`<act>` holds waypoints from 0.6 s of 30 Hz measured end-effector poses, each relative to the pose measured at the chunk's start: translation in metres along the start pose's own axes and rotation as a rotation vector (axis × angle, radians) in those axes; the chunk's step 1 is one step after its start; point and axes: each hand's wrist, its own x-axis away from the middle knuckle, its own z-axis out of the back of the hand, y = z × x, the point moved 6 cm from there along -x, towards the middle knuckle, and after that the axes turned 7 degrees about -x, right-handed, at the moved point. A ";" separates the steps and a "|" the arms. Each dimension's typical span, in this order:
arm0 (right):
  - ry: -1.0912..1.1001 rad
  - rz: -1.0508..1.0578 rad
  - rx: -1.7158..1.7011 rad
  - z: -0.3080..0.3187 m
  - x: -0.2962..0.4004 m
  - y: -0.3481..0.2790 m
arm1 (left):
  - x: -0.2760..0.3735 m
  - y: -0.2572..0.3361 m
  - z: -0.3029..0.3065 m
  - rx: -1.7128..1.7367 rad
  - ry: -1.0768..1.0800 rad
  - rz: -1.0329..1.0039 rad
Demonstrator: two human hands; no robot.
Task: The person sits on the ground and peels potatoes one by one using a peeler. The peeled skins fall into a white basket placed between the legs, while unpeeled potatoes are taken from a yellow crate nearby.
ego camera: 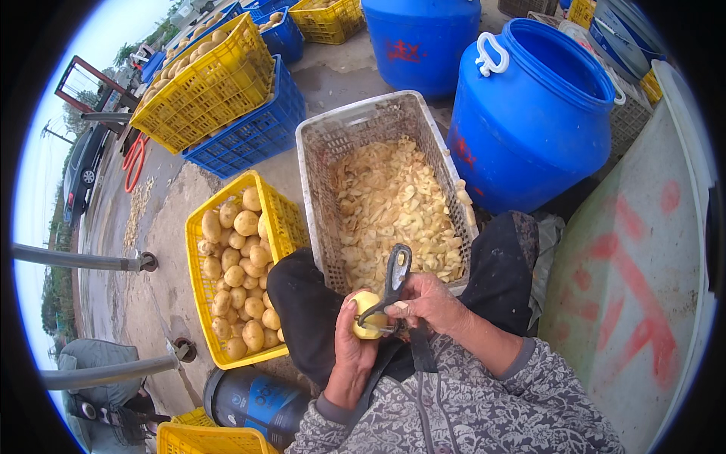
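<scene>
Over my lap, my left hand [353,343] grips a pale peeled potato [370,306]. A dark-handled peeler [395,278] is held in my right hand [429,303], its frame lying across the potato. The peeler's handle points up and away from me, with a hole near its end. Between my knees stands a whitish plastic crate [313,187], with a thick layer of potato peelings [397,210] inside. To my left, a yellow plastic crate [195,284] is full of unpeeled potatoes [247,223].
Blue plastic barrels [524,125] stand at the front right. A large pale tub [629,284] with red marks is close on my right. Stacked yellow [210,85] and blue crates [255,127] stand front left. Metal pipes [85,259] and a black bucket [255,400] are at left.
</scene>
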 end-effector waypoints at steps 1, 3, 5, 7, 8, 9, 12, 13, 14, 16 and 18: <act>0.018 0.025 0.071 0.006 -0.003 -0.002 | 0.001 0.003 -0.002 -0.058 -0.049 -0.042; 0.209 0.149 0.030 0.039 -0.014 -0.005 | 0.005 0.003 -0.005 -0.047 -0.083 -0.044; 0.279 0.267 -0.050 0.081 -0.018 -0.025 | 0.011 0.005 -0.007 -0.014 -0.143 -0.025; 0.278 0.191 0.070 0.076 -0.017 -0.027 | 0.008 0.001 -0.007 0.062 -0.102 0.002; 0.266 0.143 0.107 0.069 -0.019 -0.018 | 0.005 -0.002 -0.006 0.103 -0.100 0.017; 0.251 0.104 0.148 0.064 -0.021 -0.014 | 0.000 -0.002 -0.007 0.142 -0.105 0.025; 0.305 0.069 0.264 0.072 -0.023 -0.012 | 0.000 0.005 -0.003 0.189 -0.095 0.000; 0.324 0.059 0.285 0.078 -0.023 -0.012 | 0.000 0.012 0.000 0.211 -0.089 -0.003; 0.301 0.081 0.297 0.084 -0.025 -0.015 | 0.000 0.023 0.000 0.235 -0.099 -0.044; 0.328 0.101 0.319 0.086 -0.027 -0.027 | 0.001 0.051 -0.004 0.275 -0.129 -0.133; 0.328 0.106 0.359 0.089 -0.036 -0.037 | -0.002 0.080 -0.007 0.205 -0.122 -0.204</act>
